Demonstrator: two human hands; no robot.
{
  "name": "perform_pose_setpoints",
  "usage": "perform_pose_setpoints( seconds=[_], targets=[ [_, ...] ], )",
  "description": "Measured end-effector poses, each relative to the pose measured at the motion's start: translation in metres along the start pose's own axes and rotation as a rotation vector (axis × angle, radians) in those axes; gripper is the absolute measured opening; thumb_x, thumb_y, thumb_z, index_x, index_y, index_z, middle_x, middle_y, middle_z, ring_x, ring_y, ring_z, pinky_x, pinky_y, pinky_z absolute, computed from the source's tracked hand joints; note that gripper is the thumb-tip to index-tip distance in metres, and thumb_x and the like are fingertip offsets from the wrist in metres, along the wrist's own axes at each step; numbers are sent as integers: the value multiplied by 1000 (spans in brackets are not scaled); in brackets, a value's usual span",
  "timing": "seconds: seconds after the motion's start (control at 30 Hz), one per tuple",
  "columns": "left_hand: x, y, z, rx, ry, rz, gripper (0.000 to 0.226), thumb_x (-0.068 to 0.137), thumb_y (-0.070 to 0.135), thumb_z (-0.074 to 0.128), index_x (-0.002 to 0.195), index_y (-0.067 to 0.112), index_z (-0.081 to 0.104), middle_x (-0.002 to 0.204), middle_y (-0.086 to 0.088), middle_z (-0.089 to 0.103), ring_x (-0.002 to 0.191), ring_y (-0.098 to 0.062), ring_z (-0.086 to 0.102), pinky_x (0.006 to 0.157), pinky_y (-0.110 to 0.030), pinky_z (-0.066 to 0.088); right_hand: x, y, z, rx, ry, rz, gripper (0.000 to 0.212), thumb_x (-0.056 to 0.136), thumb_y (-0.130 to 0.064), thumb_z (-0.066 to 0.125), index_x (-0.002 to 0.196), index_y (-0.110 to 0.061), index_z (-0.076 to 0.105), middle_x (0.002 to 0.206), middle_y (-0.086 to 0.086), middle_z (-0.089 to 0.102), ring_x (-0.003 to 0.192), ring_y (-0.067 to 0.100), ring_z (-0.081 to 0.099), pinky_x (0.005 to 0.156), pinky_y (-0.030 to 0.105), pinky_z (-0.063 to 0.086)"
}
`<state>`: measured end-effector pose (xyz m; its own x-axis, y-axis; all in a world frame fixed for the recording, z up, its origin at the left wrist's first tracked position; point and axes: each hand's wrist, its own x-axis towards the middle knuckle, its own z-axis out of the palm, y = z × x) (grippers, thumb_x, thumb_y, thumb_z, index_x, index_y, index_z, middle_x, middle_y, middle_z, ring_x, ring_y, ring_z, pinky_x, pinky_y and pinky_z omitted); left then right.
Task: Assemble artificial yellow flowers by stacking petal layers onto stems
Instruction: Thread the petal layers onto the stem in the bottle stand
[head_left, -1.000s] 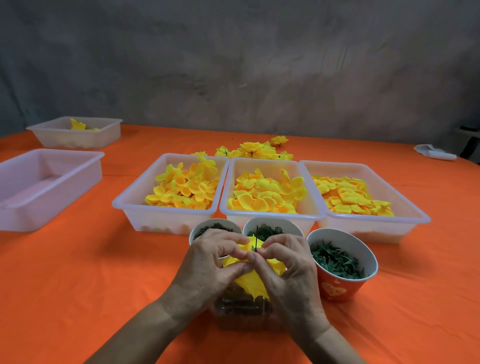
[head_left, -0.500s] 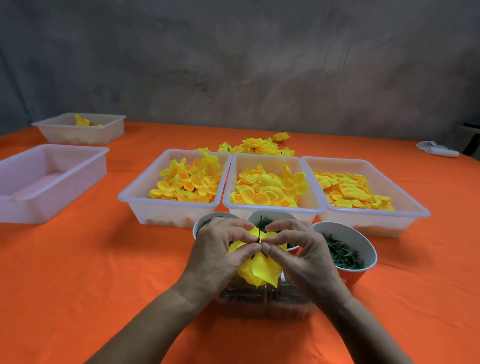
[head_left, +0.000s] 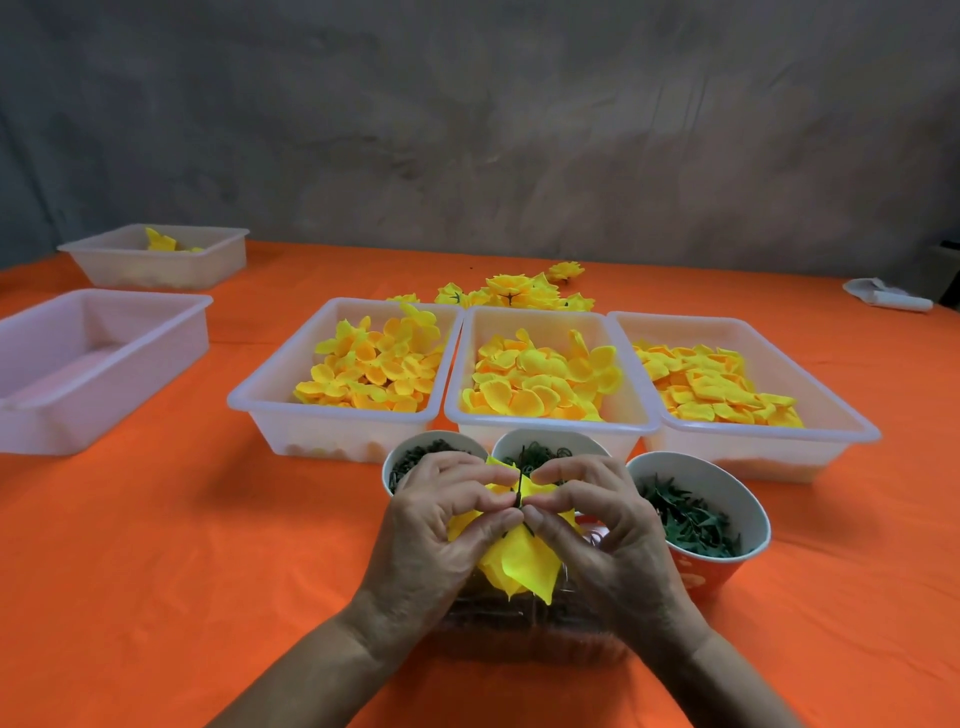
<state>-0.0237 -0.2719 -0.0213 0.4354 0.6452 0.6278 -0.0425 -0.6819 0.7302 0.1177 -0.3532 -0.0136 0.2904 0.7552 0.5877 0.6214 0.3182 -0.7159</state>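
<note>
Orange table (head_left: 156, 545) with the work laid out around a two-handed grip held low and central. Beyond the grip stand three petal trays side by side: the left tray (head_left: 270, 415), the middle tray (head_left: 545, 423) and the right tray (head_left: 831, 431), each holding loose yellow petal layers; behind them lies a heap of finished flowers (head_left: 514, 293), and well off to the grip's left are an empty tray (head_left: 104, 364) and a far tray (head_left: 156, 265) with a few yellow pieces. Just beyond the knuckles sit three cups: the left cup (head_left: 410, 457) and middle cup (head_left: 550, 447) with dark small parts, and the right cup (head_left: 727, 499) with green leaf-like pieces. Directly beneath the grip is a clear container (head_left: 519, 618); its contents cannot be made out. The left hand (head_left: 431, 530) and right hand (head_left: 608, 535) meet at the fingertips, both pinching the yellow petal layer (head_left: 519, 566) where the thin dark stem (head_left: 518, 480) passes through it; the stem tip stands up above the pinch and the petals hang below it. Compared with the views of the preceding second, the thumbs have closed in tighter on the stem and more of it shows above the petals, which suggests that the layer is being slid down the stem. By this reading one layer is nearly seated, and further layers from the trays remain to be stacked.
</note>
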Motion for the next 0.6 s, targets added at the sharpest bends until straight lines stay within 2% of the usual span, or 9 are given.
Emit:
perform_pose_setpoints(
  seconds=[0.07, 0.23, 0.3, 0.4, 0.5, 0.6],
  targets=[
    [-1, -1, 1, -33, 12, -26, 6, 73, 27, 72, 76, 22, 74, 98, 14, 72, 105, -10, 57, 88, -45, 49, 0, 1, 1, 5, 0, -6, 2, 74, -27, 71, 74, -29, 71, 95, -10, 66, 102, 9, 54, 71, 24, 44],
    [-2, 0, 3, -29, 16, -54, 19, 74, 41, 68, 87, 27, 70, 103, 18, 69, 107, -13, 58, 89, -49, 48, 0, 3, 1, -41, -2, -19, 5, 75, -27, 71, 71, -24, 73, 94, -11, 66, 101, 9, 54, 71, 23, 43],
    [-1, 2, 2, -8, 20, -54, 17, 74, 36, 72, 88, 27, 70, 99, 17, 71, 106, -13, 58, 90, -50, 47, 1, 1, 1, -63, 2, -15, 8, 75, -26, 70, 71, -20, 74, 93, -11, 66, 99, 7, 54, 72, 25, 43],
    [1, 7, -2, 42, 5, -66, 7, 71, 30, 74, 77, 26, 76, 97, 17, 70, 104, -6, 58, 93, -45, 46, 4, -5, -3, -126, -9, -42, 10, 74, -26, 70, 71, -17, 75, 88, -8, 67, 96, 11, 56, 69, 30, 47],
    [3, 10, -7, 113, -32, -51, 10, 73, 24, 78, 82, 22, 78, 100, 14, 70, 106, -3, 56, 94, -44, 45, 11, -12, -7, -183, -49, -60, 3, 76, -20, 76, 74, -18, 76, 89, -6, 68, 98, 15, 56, 70, 39, 50],
    [2, 12, -8, 143, -18, -45, 16, 71, 29, 74, 86, 24, 77, 102, 13, 70, 107, -8, 57, 94, -45, 45, 12, -14, -6, -161, -64, -26, 3, 75, -16, 78, 74, -20, 77, 90, -7, 69, 100, 12, 55, 74, 36, 49]
  ],
)
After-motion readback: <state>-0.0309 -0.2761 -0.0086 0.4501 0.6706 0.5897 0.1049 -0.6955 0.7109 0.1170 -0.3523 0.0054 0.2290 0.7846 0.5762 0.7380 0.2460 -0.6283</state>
